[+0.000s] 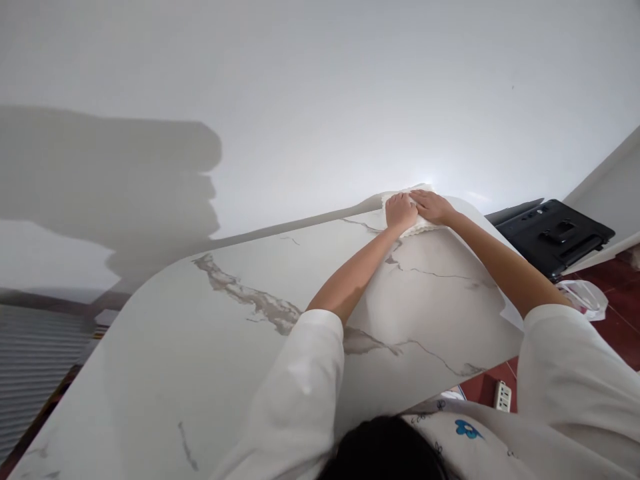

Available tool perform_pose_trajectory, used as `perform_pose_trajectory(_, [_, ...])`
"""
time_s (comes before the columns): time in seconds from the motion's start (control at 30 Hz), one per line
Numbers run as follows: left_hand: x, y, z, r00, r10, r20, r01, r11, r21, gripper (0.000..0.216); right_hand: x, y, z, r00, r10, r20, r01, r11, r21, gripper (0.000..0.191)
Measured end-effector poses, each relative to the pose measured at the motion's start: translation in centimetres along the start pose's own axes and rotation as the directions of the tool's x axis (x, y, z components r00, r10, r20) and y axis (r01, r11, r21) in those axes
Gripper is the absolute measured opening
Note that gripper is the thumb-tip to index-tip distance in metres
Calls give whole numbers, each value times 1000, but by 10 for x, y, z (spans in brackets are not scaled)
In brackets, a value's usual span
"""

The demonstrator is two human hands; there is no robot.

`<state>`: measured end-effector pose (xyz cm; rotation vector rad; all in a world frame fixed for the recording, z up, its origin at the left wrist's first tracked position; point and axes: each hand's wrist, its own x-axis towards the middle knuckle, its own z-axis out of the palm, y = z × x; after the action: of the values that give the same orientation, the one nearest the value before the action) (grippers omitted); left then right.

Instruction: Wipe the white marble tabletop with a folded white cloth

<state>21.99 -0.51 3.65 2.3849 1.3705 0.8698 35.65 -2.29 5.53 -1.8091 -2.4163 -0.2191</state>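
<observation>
Both my arms reach across a white marble-patterned table (200,333) to its far corner by the white wall. My left hand (400,211) is curled into a fist on top of a white textured cloth (417,228). My right hand (433,205) lies beside it with its fingers flat on the same cloth, touching the left hand. The cloth sits at the table's far edge, mostly covered by my hands. Both sleeves are white.
A black case (555,235) lies on the floor past the table's right side, beside a clear plastic bag (585,297). A white power strip (502,395) rests on the dark red tiled floor. A white wall (320,100) rises behind the table.
</observation>
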Motion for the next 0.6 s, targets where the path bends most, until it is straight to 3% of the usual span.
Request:
perform_pose_trajectory(0.27, [-29, 39, 8, 997, 74, -3, -74, 997, -29, 40, -52, 8, -10, 999, 48, -21, -49, 997, -51, 56])
perform_pose_trajectory(0.6, [-105, 69, -7, 991, 107, 85, -98, 990, -101, 48, -134, -31, -24, 998, 61, -1, -61, 994, -93, 57])
